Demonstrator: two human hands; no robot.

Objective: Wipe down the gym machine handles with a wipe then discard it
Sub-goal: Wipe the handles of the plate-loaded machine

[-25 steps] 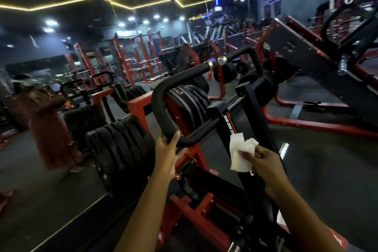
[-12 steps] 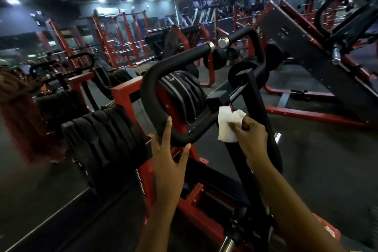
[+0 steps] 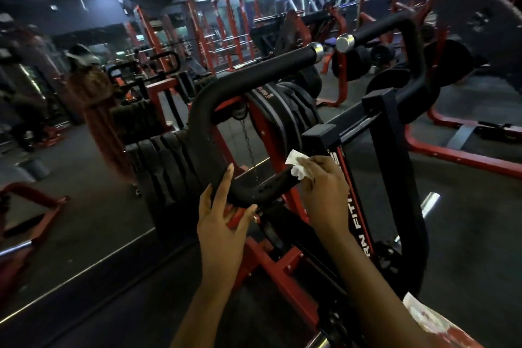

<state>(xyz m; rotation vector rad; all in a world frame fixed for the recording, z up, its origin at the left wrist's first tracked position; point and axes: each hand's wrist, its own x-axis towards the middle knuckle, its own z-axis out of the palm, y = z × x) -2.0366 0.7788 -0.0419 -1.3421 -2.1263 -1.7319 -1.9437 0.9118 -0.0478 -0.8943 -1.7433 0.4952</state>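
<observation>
One machine (image 3: 392, 167): black uprights, red base. Two black looped handles: near handle (image 3: 203, 133), far handle (image 3: 418, 45). One row of weight plates (image 3: 169, 167) left of the near handle; count unreadable. Two hands: left hand (image 3: 223, 223) spread, straight fingers and thumb bracketing the near handle's lower bend. Right hand (image 3: 324, 186) pinches one white wipe (image 3: 295, 165) against that handle's lower bar, beside an upright.

**Bare arms, long nails**

From where I stand, both forearms (image 3: 203, 305) are bare from the wrists back as far as I can see. The left hand (image 3: 223, 223) has long, tapered nails (image 3: 231, 167). The right hand (image 3: 324, 186) is bare too. Beside the right arm shows light cloth (image 3: 435, 322) printed with red, whether sleeve or other clothing I cannot tell.
</observation>
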